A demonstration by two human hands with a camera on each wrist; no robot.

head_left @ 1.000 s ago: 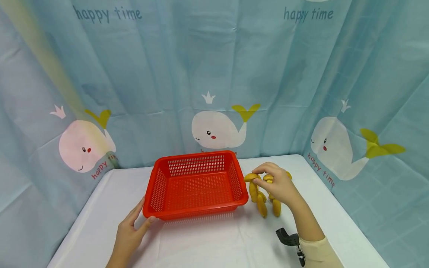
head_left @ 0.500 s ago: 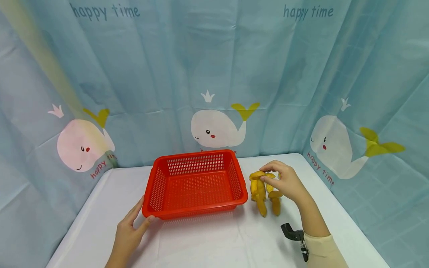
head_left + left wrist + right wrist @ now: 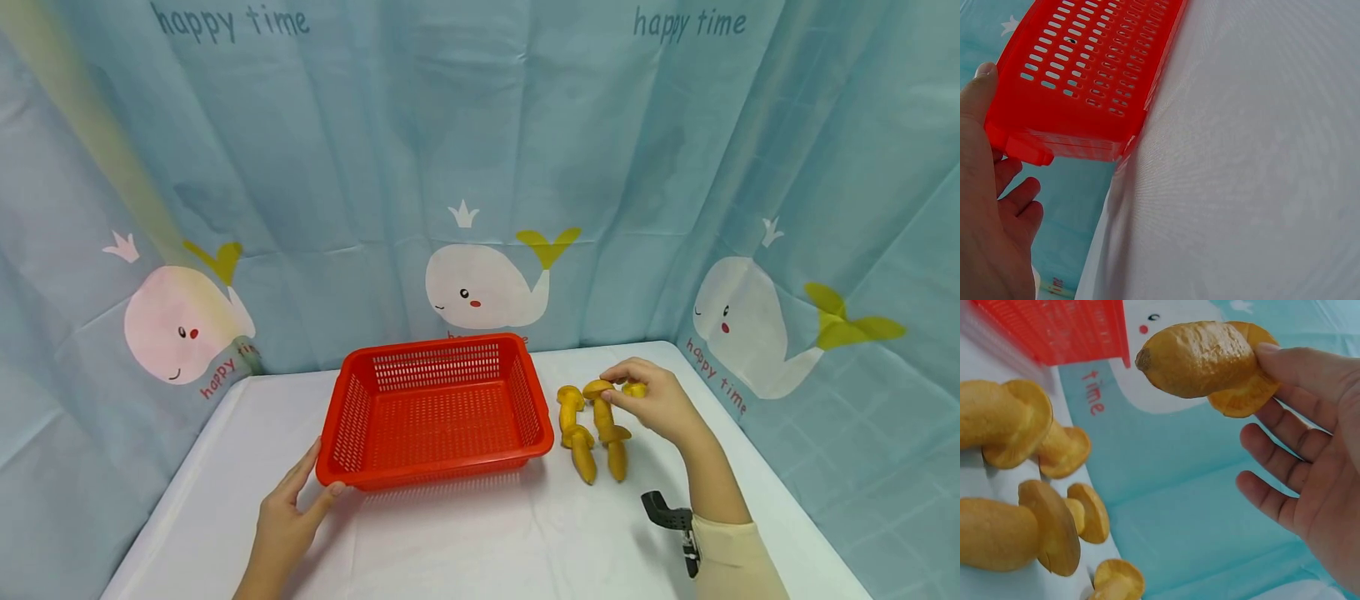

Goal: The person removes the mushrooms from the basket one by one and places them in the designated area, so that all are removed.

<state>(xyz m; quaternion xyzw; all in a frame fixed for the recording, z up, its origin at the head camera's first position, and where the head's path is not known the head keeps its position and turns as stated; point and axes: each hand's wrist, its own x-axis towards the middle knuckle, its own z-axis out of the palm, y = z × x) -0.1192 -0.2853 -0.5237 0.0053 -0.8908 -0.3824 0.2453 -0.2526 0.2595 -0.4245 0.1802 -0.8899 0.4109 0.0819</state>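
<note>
My right hand [image 3: 654, 402] pinches a yellow-brown mushroom [image 3: 602, 417] by its cap between thumb and fingers. In the right wrist view this mushroom [image 3: 1200, 359] is held above the others, stem pointing left. Several similar mushrooms lie beneath it on the table, one [image 3: 570, 404] near the basket and another [image 3: 617, 458] toward the front. A further mushroom [image 3: 634, 389] shows just behind the right fingers. At the front left corner of a red plastic basket [image 3: 435, 475], my left hand [image 3: 288, 521] holds the rim, thumb in front and fingers along the side.
A white-covered table [image 3: 450, 542] carries everything. Behind it and at both sides hangs a blue curtain [image 3: 360, 167] printed with whales. On the right forearm sits a black wrist mount [image 3: 667, 512], close to the cream sleeve [image 3: 738, 558].
My right hand has moved to the right, away from the basket, with the mushroom in its grip. The mushrooms nearest the basket have come into clearer view. My left hand stays at the basket's corner.
</note>
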